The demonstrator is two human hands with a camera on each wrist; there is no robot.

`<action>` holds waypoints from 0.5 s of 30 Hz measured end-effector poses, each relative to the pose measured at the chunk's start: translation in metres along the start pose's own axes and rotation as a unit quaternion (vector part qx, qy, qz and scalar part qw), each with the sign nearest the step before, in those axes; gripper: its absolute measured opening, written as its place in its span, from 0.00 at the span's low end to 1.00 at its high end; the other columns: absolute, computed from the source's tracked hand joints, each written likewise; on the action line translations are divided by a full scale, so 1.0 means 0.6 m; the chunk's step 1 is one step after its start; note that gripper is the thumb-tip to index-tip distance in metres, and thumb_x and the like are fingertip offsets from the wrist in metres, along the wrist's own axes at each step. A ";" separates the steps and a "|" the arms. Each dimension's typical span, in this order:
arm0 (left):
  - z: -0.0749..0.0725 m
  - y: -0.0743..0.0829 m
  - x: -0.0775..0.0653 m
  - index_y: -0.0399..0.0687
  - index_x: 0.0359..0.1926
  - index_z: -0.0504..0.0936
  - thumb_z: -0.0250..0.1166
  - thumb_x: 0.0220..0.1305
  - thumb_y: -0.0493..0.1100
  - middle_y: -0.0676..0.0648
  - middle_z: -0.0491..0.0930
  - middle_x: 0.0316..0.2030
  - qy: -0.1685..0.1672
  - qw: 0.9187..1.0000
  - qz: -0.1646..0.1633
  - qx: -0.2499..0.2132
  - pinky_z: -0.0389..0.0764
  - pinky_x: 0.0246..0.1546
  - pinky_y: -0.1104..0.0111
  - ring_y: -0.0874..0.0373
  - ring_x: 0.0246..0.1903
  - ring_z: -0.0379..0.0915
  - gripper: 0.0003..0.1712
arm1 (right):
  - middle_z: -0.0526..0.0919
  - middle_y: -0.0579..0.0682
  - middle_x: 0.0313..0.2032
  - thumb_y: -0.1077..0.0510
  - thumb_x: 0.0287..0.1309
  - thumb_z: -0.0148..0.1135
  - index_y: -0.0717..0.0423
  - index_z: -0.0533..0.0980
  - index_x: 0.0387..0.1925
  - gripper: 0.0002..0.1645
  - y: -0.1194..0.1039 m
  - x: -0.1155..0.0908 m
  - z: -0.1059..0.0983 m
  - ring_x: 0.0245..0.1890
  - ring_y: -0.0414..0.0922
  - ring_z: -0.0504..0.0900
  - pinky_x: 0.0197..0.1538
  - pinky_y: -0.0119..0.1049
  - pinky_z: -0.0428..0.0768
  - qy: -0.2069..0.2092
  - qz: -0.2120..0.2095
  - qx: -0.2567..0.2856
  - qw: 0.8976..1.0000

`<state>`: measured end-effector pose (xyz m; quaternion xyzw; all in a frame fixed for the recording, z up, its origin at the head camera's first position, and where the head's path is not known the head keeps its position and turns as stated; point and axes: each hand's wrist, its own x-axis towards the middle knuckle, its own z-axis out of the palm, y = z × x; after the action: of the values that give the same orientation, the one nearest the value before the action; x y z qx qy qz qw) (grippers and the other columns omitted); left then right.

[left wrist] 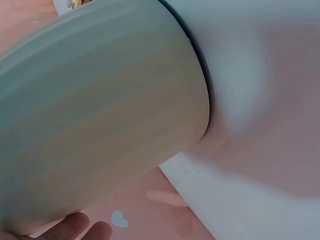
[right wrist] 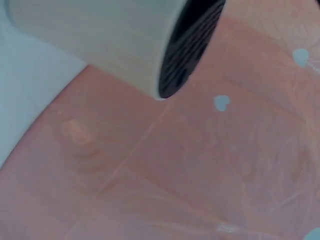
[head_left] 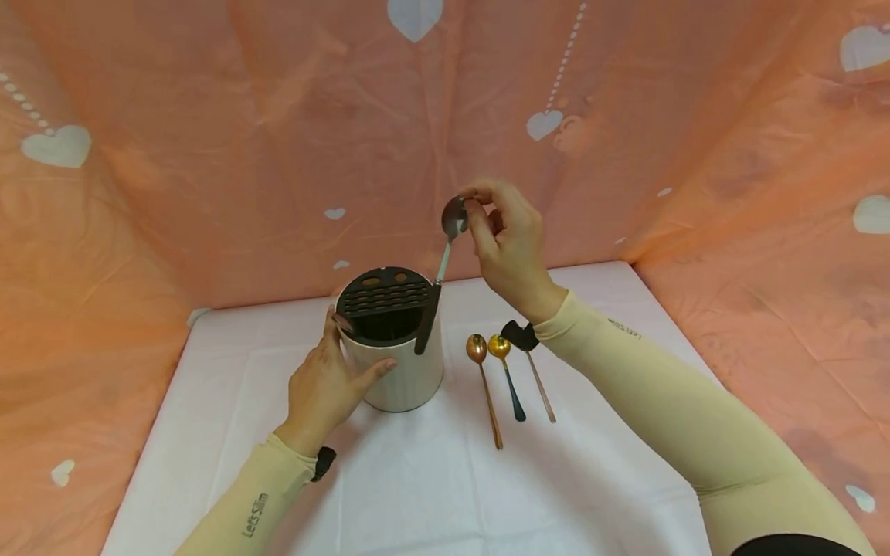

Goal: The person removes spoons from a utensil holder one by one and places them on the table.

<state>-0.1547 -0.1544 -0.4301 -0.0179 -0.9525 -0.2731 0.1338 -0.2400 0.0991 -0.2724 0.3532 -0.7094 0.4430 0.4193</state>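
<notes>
My left hand (head_left: 323, 390) grips a white utensil holder (head_left: 406, 382) from its left side, thumb across the front and fingers round the far side. A black lid (head_left: 382, 298) with slots and round holes covers the back part of its top; the front part is an open dark gap. Above and to the right, my right hand (head_left: 511, 239) pinches a silver spoon (head_left: 454, 220) by its bowl. The spoon's dark handle points down and overlaps the holder's right rim. In the left wrist view the ribbed wall of the holder (left wrist: 110, 110) fills much of the picture.
Right of the holder, a copper spoon (head_left: 477, 349) and a gold spoon with a dark handle (head_left: 499, 346) lie on the white tablecloth (head_left: 417, 479). Beside them is a thin copper-coloured handle (head_left: 541, 386), its top hidden by my right wrist's black device. A pink heart-patterned curtain (head_left: 292, 193) surrounds the table.
</notes>
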 end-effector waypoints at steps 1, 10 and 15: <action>0.000 -0.001 0.000 0.43 0.79 0.38 0.61 0.51 0.81 0.31 0.69 0.65 0.002 1.000 0.002 0.000 0.78 0.35 0.44 0.34 0.49 0.77 0.73 | 0.80 0.53 0.34 0.66 0.69 0.56 0.59 0.79 0.43 0.07 0.001 -0.003 -0.004 0.11 0.37 0.65 0.18 0.30 0.64 -0.011 0.010 0.002 1.000; -0.003 -0.006 0.002 0.43 0.80 0.38 0.62 0.52 0.80 0.31 0.65 0.68 0.007 1.000 0.009 -0.006 0.78 0.36 0.42 0.32 0.51 0.76 0.72 | 0.83 0.49 0.37 0.66 0.69 0.57 0.58 0.80 0.45 0.08 0.017 -0.043 -0.033 0.17 0.38 0.71 0.22 0.32 0.71 -0.136 0.106 -0.032 0.984; -0.003 -0.005 0.002 0.44 0.80 0.39 0.62 0.52 0.80 0.31 0.67 0.67 0.006 1.000 0.009 -0.010 0.78 0.35 0.42 0.33 0.50 0.77 0.71 | 0.82 0.48 0.36 0.66 0.69 0.57 0.57 0.80 0.47 0.09 0.028 -0.067 -0.053 0.14 0.38 0.74 0.20 0.34 0.74 -0.186 0.148 -0.022 0.971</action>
<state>-0.1560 -0.1583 -0.4298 -0.0262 -0.9487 -0.2812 0.1421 -0.2294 0.1399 -0.3062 0.3111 -0.8291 0.4106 0.2176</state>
